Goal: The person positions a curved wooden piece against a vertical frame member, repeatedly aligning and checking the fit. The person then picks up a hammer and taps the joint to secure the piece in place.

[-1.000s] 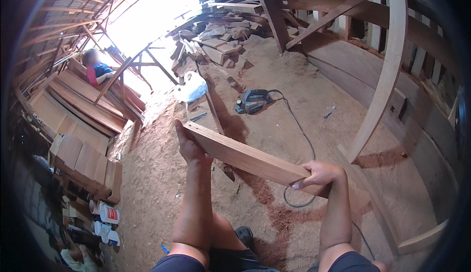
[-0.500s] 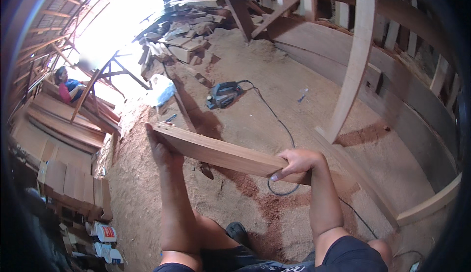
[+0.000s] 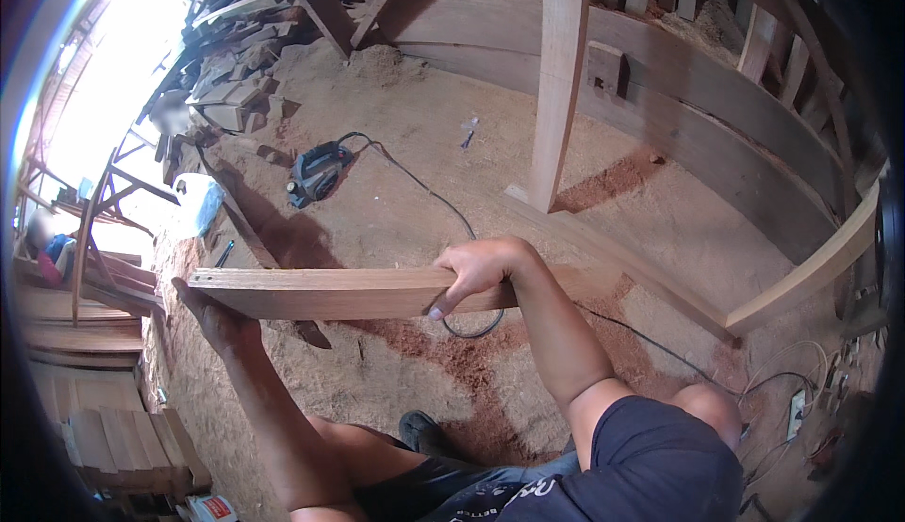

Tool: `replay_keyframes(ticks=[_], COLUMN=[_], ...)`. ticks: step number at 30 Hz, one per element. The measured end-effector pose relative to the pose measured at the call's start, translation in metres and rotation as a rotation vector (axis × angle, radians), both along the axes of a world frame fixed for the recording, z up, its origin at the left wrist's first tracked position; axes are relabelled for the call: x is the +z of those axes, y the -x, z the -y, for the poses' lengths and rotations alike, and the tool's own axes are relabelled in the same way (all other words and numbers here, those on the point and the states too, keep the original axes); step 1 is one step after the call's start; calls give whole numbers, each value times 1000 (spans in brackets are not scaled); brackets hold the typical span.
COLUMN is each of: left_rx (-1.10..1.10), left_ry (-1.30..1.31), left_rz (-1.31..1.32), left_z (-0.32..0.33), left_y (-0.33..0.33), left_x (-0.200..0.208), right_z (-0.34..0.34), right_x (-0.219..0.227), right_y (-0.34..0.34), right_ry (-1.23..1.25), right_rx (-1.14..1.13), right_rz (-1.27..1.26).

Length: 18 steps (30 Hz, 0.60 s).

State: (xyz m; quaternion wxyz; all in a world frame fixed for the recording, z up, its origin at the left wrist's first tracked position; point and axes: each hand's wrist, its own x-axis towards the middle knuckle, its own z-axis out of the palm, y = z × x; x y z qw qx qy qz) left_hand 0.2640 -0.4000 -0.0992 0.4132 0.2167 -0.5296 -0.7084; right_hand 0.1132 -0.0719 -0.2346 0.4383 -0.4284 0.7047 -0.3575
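Observation:
A long wooden board (image 3: 330, 296) is held level across my front, its pale narrow edge facing up. My left hand (image 3: 222, 321) cups the left end from beneath, with the fingers partly hidden behind the wood. Further right along the board, my right hand (image 3: 476, 268) clamps over the upper edge, thumb pressed on the near face. Beyond my forearm the board's far right end continues. A blue-grey electric planer (image 3: 320, 172) lies on the ground past the board, and its dark cord (image 3: 429, 186) loops under the wood toward the right.
An upright timber (image 3: 561, 89) rises from a floor beam (image 3: 632, 263) at the right, before a plank wall (image 3: 471, 37). A stack of cut boards (image 3: 123, 442) lies at lower left. A blue-white plastic bag (image 3: 196, 203) sits near a seated person (image 3: 52, 249). Scrap wood (image 3: 231, 93) is heaped behind.
My view has swung to the right, so the surroundings slide left in the picture. The board now appears more level. Both hands keep their hold on it.

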Motion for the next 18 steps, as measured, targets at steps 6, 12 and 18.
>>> replay_keyframes(ticks=[6,12,18], left_rx=[-81,-33,31], left_ry=[-34,99,139], left_rz=[-43,-16,7], left_z=[15,-4,14], left_y=[-3,1,6], left_x=[-3,-4,-14], right_z=[-2,-5,0], right_x=[3,1,-15], right_y=[-1,0,3], right_ry=[-14,4,43], right_rx=[5,-4,1], right_rz=[-5,9,44])
